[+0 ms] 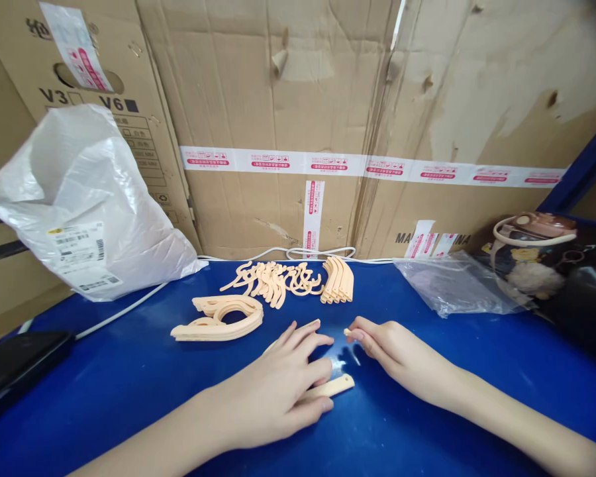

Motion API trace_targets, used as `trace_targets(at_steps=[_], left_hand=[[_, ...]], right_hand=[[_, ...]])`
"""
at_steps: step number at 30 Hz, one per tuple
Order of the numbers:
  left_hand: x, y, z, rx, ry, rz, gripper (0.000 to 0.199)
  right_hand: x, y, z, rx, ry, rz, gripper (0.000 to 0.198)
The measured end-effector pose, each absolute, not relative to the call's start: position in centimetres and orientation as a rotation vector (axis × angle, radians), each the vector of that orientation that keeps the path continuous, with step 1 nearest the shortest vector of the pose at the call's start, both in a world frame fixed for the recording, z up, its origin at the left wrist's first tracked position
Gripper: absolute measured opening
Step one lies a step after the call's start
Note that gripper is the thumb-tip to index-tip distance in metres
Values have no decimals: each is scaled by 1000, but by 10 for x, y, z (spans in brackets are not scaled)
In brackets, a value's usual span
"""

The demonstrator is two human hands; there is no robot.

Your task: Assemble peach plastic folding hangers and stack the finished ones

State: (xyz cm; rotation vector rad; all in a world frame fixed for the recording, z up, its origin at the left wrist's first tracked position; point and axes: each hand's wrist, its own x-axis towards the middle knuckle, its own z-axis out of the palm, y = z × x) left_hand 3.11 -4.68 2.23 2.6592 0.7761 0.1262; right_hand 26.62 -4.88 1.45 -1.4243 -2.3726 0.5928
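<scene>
My left hand (pixel 273 391) reaches over the blue table with its fingers spread. A beige plastic hanger arm (pixel 342 385) with a hole near its end pokes out between its thumb and index finger. Past the upper fingers, the edge of another beige strip (pixel 312 324) shows; the palm hides the rest. Thumb and finger of my right hand (pixel 385 344) pinch a small beige plastic piece (pixel 347 332), of which only the tip is visible. Folded hangers (pixel 236 327) lie stacked beyond my left hand. Farther back are loose hooks (pixel 305 279) and a row of curved hanger arms (pixel 338 281).
A white plastic bag (pixel 79 199) leans at the left, above a dark phone-like object (pixel 24 361). White cable (pixel 122 311) runs along the table. Cardboard (pixel 278 212) stands behind. At the right are a clear plastic bag (pixel 457 285) and a brown-lidded cup (pixel 534 245).
</scene>
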Motion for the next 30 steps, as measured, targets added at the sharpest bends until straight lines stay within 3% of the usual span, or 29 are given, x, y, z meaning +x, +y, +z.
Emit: trace_targets(at_steps=[11,20,24,30], left_hand=[[27,-44,12,2494,748,471,21],[25,-46,18,2493,764,394,18],[25,-45,15,2538,746,388,18],[25,-44,11,2610,697,400,21]], right_hand=[[257,-64,16,-1382,-2356,700,40],[251,-67,18,-1282,-2380,757,34],[252,-67,10,-1336,-2467,585,37],[254,-68,-2,-1348,-2652,60,37]])
